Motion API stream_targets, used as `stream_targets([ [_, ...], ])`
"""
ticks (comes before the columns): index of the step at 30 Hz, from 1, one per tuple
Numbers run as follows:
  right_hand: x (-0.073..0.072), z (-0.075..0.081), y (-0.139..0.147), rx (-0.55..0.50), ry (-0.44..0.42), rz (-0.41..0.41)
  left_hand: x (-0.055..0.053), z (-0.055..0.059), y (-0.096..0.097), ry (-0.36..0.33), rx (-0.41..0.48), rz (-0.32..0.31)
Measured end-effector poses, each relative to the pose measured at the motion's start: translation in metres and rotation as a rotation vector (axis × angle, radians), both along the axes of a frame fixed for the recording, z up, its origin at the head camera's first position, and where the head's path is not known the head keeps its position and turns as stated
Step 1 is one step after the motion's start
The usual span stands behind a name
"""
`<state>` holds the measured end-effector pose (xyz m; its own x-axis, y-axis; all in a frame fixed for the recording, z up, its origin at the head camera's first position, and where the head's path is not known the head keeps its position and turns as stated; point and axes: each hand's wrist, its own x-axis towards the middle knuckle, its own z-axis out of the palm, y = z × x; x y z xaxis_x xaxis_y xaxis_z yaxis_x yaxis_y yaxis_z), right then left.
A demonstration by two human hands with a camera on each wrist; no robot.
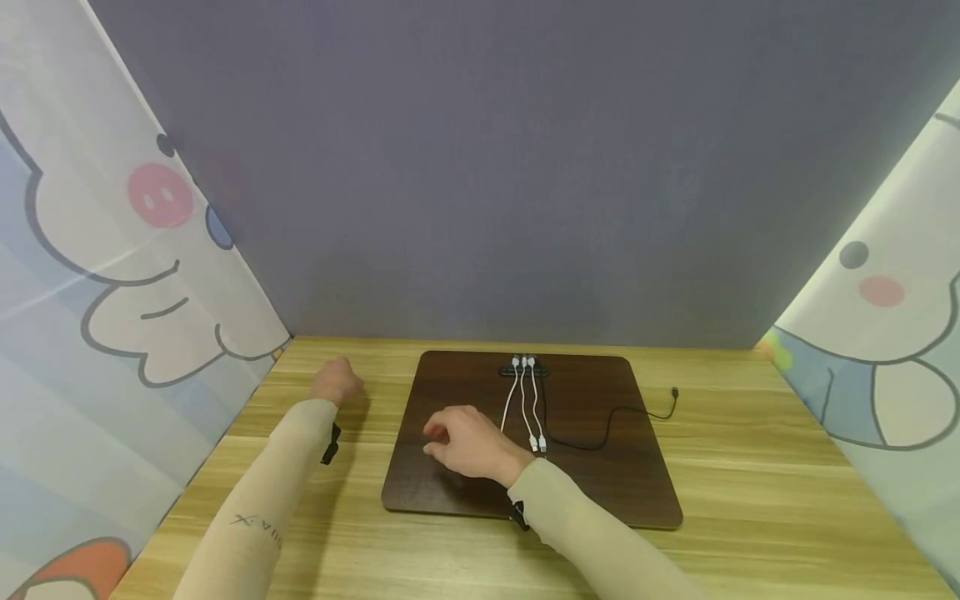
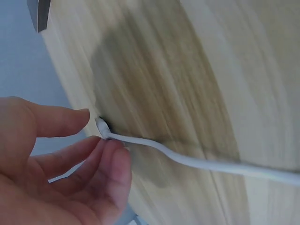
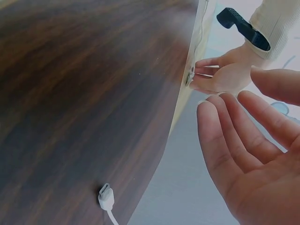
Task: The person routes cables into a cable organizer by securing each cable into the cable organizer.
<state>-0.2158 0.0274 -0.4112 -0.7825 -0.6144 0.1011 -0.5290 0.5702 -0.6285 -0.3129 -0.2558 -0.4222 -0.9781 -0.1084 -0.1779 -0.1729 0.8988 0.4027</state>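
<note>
My left hand [image 1: 337,382] is over the table left of the brown board. In the left wrist view, its fingertips touch the white plug [image 2: 101,127] of a white charging cable [image 2: 187,161], with the thumb held apart from it. That cable runs off along the wood and is hidden by the arm in the head view. My right hand [image 1: 472,442] hovers over the board's left half, fingers loosely bent and nothing between them. Beneath it in the right wrist view lies a white USB-C plug [image 3: 107,198].
The dark brown board [image 1: 450,375] lies on the wooden table [image 1: 750,467]. A black cable holder [image 1: 504,372] at its back edge has several white cables [image 1: 525,404] at it. A black cable [image 1: 611,421] runs off the board's right side. A grey panel [image 1: 525,167] stands behind.
</note>
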Motion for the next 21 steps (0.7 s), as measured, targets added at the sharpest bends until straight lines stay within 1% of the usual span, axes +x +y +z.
stream_targets([
  [3,0.0,0.0,0.0,0.016,-0.009,0.002,0.0,-0.001,-0.003,0.005,0.038,0.019],
  [7,0.0,0.001,0.0,0.028,-0.012,0.008,-0.001,-0.001,-0.005,-0.012,0.082,0.038],
  [10,0.0,0.001,-0.002,0.025,-0.009,0.009,0.0,0.001,-0.005,-0.036,0.092,0.019],
  [15,0.0,-0.002,-0.009,0.006,-0.019,0.038,0.0,0.004,-0.002,-0.066,0.08,-0.015],
  [18,0.0,-0.003,-0.012,-0.005,-0.038,0.049,-0.001,0.006,0.001,-0.085,0.119,-0.029],
  [21,0.0,-0.004,-0.014,-0.015,-0.055,0.051,-0.001,0.007,0.006,-0.113,0.189,-0.059],
])
